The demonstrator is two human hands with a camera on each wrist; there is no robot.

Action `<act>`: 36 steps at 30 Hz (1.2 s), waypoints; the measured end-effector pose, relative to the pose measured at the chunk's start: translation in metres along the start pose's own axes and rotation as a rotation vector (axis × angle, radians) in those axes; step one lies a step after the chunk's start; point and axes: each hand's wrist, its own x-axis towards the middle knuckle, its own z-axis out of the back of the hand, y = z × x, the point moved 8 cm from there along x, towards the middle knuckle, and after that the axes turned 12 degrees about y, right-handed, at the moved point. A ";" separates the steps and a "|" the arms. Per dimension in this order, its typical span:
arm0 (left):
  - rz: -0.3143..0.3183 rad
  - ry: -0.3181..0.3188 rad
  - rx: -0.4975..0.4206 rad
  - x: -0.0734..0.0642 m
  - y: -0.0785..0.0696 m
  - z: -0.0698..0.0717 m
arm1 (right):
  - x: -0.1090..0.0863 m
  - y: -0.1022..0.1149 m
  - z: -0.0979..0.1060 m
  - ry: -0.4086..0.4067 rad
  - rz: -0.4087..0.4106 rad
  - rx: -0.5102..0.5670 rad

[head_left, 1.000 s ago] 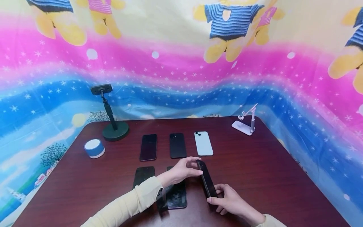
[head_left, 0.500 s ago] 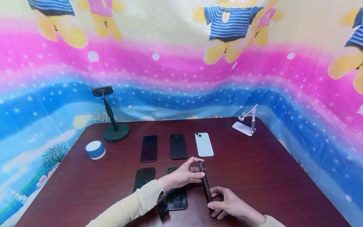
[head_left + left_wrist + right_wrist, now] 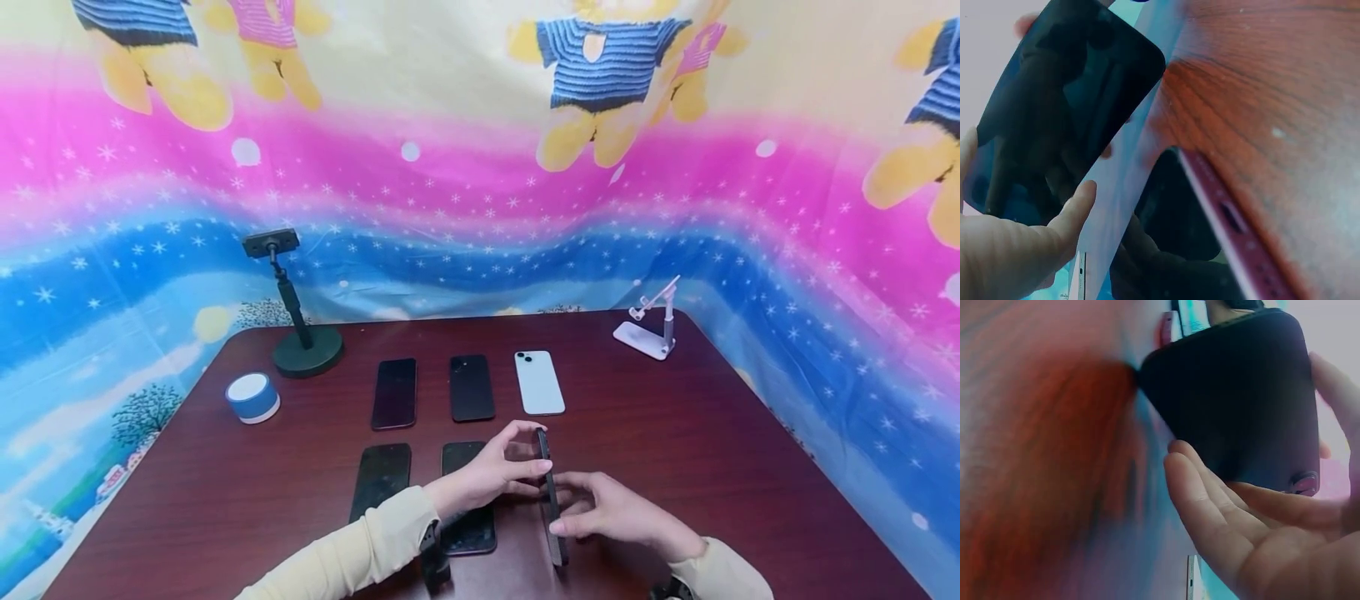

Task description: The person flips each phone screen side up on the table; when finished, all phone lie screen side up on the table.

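Note:
A black smartphone stands nearly on edge between my two hands, seen from its narrow side in the head view. My left hand grips its far end with fingers and thumb. Near the lower end, my right hand holds it, thumb on the near side. The left wrist view shows its dark glossy screen, and the right wrist view its matte black back with a camera lens by one corner. Under my left forearm lie two dark phones, one partly covered by the hand, the other by the sleeve.
Farther back lie a dark phone, a black phone and a white phone in a row. A dark green phone stand and a blue-and-white round object are at left. At back right stands a white folding stand.
The phone has turned from leaning with a broad face showing to nearly edge-on, and shifted slightly right. Both hands moved with it; the right fingers now reach farther up its side.

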 end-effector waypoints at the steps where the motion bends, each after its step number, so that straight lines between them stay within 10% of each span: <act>1: 0.001 -0.007 0.002 -0.001 0.000 0.000 | 0.001 0.000 0.003 -0.023 -0.012 0.022; 23: -0.036 -0.106 0.062 -0.004 0.002 0.007 | -0.003 -0.001 0.024 -0.227 -0.056 0.183; 36: -0.003 -0.320 0.130 -0.014 0.001 0.030 | -0.014 -0.012 0.036 -0.286 -0.072 0.197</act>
